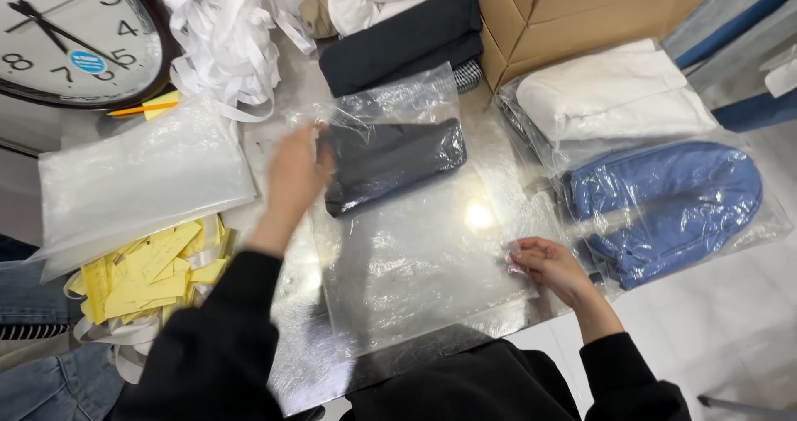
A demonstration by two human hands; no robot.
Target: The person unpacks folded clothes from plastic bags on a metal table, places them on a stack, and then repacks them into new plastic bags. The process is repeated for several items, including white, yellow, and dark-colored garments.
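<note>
Clear bag (415, 255) with dark garment (390, 163): left hand (295, 176) pressing garment, right hand (540, 263) pinching edge.

Left hand (292, 176) pressed on the edge of a folded dark garment (390, 163) inside a clear plastic bag (415, 263); right hand (544, 265) pinching the bag's right edge; bagged blue garment (664, 205) just right; yellow tags (154, 276) left; wall clock (75, 35) top-left.
</note>
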